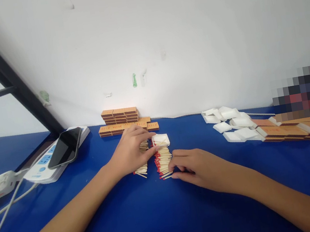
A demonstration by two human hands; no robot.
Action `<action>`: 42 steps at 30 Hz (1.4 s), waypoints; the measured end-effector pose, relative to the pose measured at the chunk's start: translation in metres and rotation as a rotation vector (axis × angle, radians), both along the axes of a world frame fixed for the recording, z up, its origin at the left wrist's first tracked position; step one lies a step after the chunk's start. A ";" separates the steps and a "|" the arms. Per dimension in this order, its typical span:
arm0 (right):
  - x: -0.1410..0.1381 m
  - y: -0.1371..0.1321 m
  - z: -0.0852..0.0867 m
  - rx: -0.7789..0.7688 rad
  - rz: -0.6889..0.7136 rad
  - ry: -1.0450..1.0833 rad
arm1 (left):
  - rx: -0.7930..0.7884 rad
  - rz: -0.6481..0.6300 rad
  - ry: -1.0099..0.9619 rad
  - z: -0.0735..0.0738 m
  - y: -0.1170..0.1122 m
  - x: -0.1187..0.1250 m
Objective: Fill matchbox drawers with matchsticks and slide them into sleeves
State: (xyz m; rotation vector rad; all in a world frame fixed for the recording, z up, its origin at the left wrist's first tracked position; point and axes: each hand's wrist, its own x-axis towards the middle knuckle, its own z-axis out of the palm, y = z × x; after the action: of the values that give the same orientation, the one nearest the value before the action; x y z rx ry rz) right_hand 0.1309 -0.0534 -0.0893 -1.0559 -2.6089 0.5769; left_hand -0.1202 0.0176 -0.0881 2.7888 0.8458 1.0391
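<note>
A small white matchbox tray (163, 140) with a few matches in it lies at the top of a column of red-headed matches (164, 161). My left hand (132, 147) grips the tray's left end, index fingertip at the far corner and thumb at the near one. Under and beside that hand is a second pile of matches (142, 170), partly hidden by it. From the right, my right hand (198, 168) curls its fingers and thumb around the match ends at the column's near part. How many it pinches is hidden.
Stacked matchboxes (119, 116) stand by the wall. Empty white trays (240, 121) are heaped at the right beside matchbox sleeves (291, 131). At left, a phone (65, 147) rests on a power strip (41, 172) with white cables (12, 203). All this sits on a blue tabletop (148, 220).
</note>
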 end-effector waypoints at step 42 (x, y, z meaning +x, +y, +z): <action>0.008 0.006 0.006 0.091 -0.134 0.139 | 0.026 -0.002 0.034 0.001 -0.009 0.007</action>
State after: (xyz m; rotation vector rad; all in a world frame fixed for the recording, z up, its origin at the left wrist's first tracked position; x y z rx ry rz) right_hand 0.1384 -0.0478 -0.0835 -1.1104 -2.3997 0.4781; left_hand -0.1130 0.0090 -0.0872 2.8360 0.8382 1.0133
